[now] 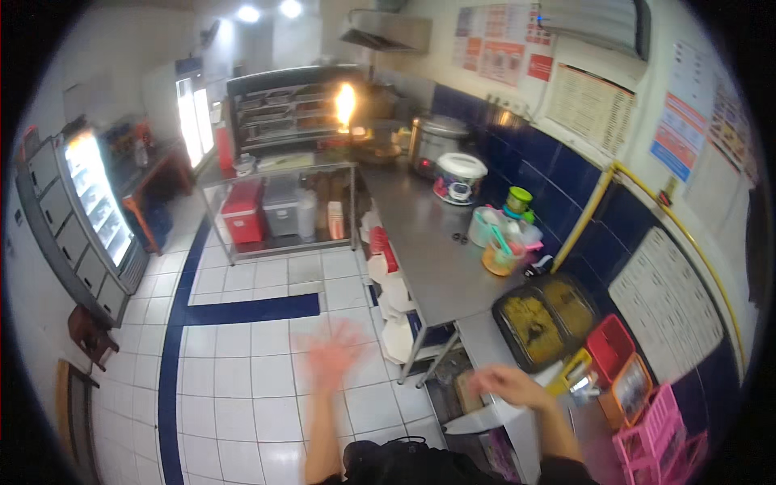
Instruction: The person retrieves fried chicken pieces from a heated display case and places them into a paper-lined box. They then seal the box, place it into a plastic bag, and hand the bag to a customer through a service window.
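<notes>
My left hand (334,354) is raised in front of me over the tiled floor, blurred, with its fingers spread and nothing in it. Bent at the wrist, my right hand (509,385) hovers by the near edge of the work counter, and I see nothing held in it. Beyond that hand, a black divided tray (567,288) of yellowish food stands by the wall. A yellow object (568,371), a red plastic basket (609,347) and a pink plastic rack (652,427) lie to its right.
A steel worktable (418,242) runs ahead on the right, bearing a white rice cooker (461,176) and tubs of utensils (500,236). A tall flame (345,106) burns at the far end. Red (244,209) and grey (282,206) bins sit on a low shelf. A lit display fridge (100,194) stands left.
</notes>
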### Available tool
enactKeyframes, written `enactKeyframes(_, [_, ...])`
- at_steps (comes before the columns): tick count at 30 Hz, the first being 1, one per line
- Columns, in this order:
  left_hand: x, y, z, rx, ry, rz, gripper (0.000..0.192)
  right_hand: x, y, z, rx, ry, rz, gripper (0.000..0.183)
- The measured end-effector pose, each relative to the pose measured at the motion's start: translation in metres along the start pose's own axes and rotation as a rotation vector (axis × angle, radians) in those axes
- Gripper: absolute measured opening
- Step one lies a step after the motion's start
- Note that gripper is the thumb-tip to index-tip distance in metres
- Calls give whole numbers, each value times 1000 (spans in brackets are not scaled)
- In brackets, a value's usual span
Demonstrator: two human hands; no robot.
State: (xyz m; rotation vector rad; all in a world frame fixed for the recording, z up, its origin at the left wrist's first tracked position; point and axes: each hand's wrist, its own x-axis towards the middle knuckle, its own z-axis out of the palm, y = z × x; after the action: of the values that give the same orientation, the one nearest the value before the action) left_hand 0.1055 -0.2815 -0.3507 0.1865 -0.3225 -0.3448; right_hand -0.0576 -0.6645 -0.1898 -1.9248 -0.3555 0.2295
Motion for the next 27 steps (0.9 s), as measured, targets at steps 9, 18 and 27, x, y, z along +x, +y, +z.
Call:
enactKeyframes(9, [-51, 269, 109, 607, -522, 671, 48, 90, 45, -174, 802, -24, 95, 26])
enactKeyframes(18, [108, 133, -172, 586, 770, -188, 74, 365, 162, -1, 177, -422, 937, 59])
enactKeyframes(27, [280, 285, -196, 1672, 405, 17, 65, 672, 124, 86, -214, -385, 463, 39])
